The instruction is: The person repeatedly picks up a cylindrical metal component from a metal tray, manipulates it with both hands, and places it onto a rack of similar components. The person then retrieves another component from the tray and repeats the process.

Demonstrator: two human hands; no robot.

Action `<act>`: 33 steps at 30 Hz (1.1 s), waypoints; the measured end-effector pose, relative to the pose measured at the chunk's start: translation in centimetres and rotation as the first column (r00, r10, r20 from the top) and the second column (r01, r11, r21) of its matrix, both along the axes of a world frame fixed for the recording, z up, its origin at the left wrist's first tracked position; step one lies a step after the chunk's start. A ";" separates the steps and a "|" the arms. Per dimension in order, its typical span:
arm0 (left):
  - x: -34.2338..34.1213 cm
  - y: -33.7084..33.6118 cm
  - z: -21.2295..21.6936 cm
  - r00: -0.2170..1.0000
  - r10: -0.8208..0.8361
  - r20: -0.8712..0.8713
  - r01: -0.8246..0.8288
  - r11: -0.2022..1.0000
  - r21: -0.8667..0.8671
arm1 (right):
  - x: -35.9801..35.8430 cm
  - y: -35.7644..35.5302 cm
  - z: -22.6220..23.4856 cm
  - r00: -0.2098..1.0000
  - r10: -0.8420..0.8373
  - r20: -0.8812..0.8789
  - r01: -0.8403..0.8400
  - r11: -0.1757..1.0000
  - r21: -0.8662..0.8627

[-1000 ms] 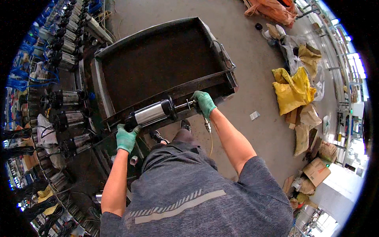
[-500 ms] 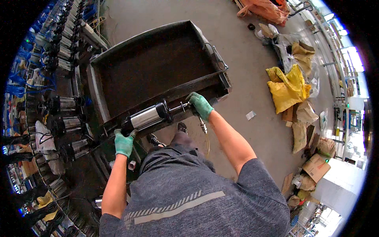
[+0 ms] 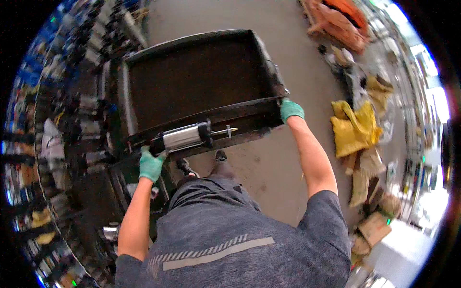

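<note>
Person gripped a large black metal tray (image 3: 201,77) and a silver-and-black cylinder (image 3: 185,137).
Green-gloved left hand (image 3: 151,164) fingers wrapped the cylinder's end; green-gloved right hand (image 3: 291,110) fingers clasped the tray's corner.

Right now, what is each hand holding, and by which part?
Left hand grips the metal cylinder at its black end cap. Right hand holds the black tray by its near right corner.
</note>
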State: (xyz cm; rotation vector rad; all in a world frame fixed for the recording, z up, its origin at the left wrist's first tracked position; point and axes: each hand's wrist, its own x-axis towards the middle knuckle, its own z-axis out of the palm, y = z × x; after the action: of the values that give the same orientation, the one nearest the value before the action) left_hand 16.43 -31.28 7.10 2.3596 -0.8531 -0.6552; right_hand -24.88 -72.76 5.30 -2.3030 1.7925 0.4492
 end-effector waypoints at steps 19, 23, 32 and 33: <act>3.1 2.4 -0.4 0.905 -0.145 0.401 0.162 0.987 -0.008 | 21.8 18.9 8.7 0.556 0.321 0.767 -0.355 0.926 -0.130; 9.2 3.9 1.3 0.778 -0.296 0.554 0.111 0.933 0.343 | 24.4 20.9 8.5 0.672 0.551 0.494 -0.459 0.834 -0.306; 12.9 5.5 0.7 0.770 -0.473 0.428 0.252 0.842 0.477 | 24.8 21.1 6.8 0.721 0.517 0.461 -0.377 0.851 -0.365; 13.1 5.1 0.7 0.758 -0.526 0.385 0.302 0.806 0.509 | 24.8 21.2 6.7 0.731 0.513 0.450 -0.371 0.852 -0.369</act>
State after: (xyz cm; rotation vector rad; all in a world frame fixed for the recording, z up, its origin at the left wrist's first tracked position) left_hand 29.51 -26.14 7.84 2.8109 -1.6784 -0.3966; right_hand -0.04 -51.56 12.01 -2.6746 1.0639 -0.3814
